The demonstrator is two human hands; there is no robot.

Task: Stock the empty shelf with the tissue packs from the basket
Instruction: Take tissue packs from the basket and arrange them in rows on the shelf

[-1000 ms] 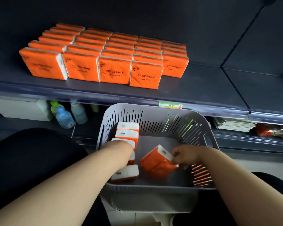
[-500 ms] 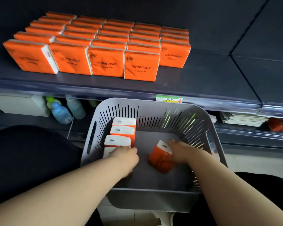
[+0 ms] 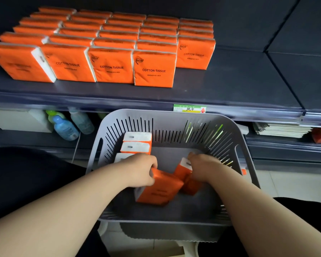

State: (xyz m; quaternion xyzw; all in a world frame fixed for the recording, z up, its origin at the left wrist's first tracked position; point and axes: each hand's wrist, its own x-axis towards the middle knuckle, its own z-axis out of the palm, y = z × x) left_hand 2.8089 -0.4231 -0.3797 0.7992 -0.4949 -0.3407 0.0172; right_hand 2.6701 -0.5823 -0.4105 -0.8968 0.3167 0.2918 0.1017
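Observation:
Both my hands are inside the grey slotted basket. My left hand grips an orange tissue pack that is tilted up off the basket floor. My right hand holds a second orange pack by its white end, and the two packs touch. A few more packs stand on edge along the basket's left wall. On the dark shelf above, several rows of orange packs marked COTTON TISSUE fill the left part.
The shelf's right part is bare dark board. A green price label sits on its front rail. The lower shelf holds plastic bottles on the left and a paper stack on the right. My dark-clothed knees flank the basket.
My left hand has pulled a pack out of the left row and tipped it toward the middle. My right hand has moved left with its pack. The view has dropped slightly.

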